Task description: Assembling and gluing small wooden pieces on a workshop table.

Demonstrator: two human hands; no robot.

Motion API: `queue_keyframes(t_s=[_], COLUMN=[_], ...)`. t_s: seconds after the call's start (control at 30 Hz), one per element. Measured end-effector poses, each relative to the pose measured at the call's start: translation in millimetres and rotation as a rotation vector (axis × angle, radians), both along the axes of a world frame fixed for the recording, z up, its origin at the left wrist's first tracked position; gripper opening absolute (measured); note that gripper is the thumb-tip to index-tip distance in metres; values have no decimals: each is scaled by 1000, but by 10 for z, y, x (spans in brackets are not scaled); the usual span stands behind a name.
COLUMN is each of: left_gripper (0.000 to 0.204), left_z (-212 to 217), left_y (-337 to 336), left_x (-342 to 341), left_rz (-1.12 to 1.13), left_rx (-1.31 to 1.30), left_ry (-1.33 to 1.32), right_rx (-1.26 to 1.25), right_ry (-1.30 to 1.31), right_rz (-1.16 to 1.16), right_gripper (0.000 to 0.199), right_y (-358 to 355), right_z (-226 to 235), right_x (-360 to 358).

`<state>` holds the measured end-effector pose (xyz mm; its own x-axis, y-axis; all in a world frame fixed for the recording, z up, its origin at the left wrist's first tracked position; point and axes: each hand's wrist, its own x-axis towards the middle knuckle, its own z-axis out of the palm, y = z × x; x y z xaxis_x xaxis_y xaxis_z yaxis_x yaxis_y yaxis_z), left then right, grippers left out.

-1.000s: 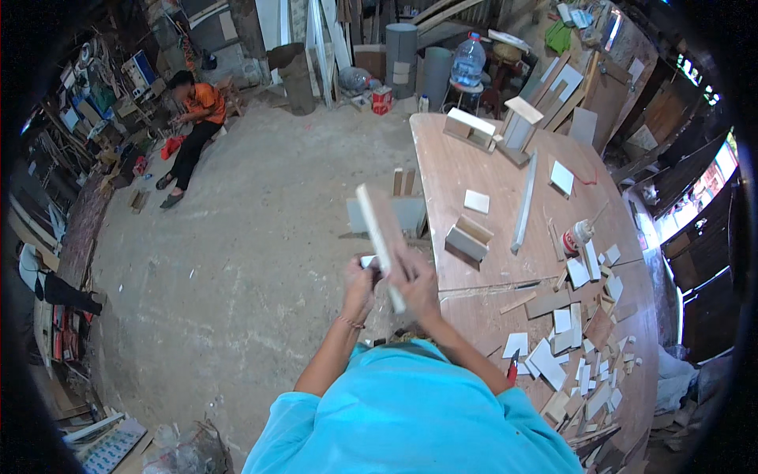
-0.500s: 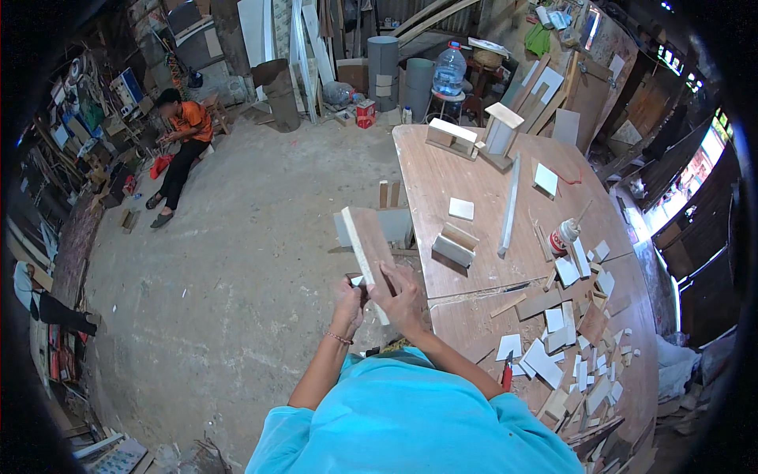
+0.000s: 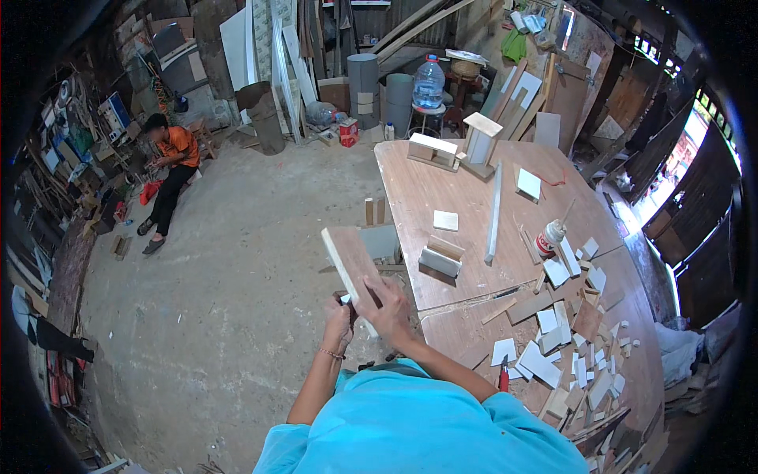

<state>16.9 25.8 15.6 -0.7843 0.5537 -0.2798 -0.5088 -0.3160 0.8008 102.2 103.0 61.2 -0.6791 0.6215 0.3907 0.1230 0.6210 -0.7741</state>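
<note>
My right hand grips a narrow wooden board, brown on its face and pale along its edge. The board tilts up and away from me, past the left side of the table. Close to the lower part of its pale edge is my left hand, closed with a bracelet at the wrist. A small whitish bit shows at its fingertips, too small to name. A small open wooden box on the table is the nearest built piece to my hands.
The wooden table on my right bears white and brown offcuts, a red-handled cutter, a glue bottle and small wooden models. A person in orange sits at the far left; another person's legs show below.
The whole scene has shifted a little left and down in the picture. Both hands and the board keep nearly the same pose, and my grip on the board looks unchanged.
</note>
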Motion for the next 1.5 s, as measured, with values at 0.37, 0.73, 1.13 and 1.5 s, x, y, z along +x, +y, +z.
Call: queue_keyframes(t_s=[0.37, 0.73, 1.13, 1.5], left_gripper=[12, 11, 17, 19], left_z=[87, -4, 199, 398], left_y=[26, -7, -25, -71], left_x=[-54, 56, 349, 171], left_rz=[32, -60, -194, 59], left_rx=[-12, 51, 35, 106], left_ry=[-5, 12, 59, 54], right_rx=[-7, -190, -528, -1391], right_ry=[91, 15, -7, 258], right_rz=[-4, 13, -25, 412], right_gripper=[46, 45, 46, 31], right_y=[-27, 169, 616, 414], right_z=[18, 19, -194, -93], right_x=[-18, -160, -452, -246])
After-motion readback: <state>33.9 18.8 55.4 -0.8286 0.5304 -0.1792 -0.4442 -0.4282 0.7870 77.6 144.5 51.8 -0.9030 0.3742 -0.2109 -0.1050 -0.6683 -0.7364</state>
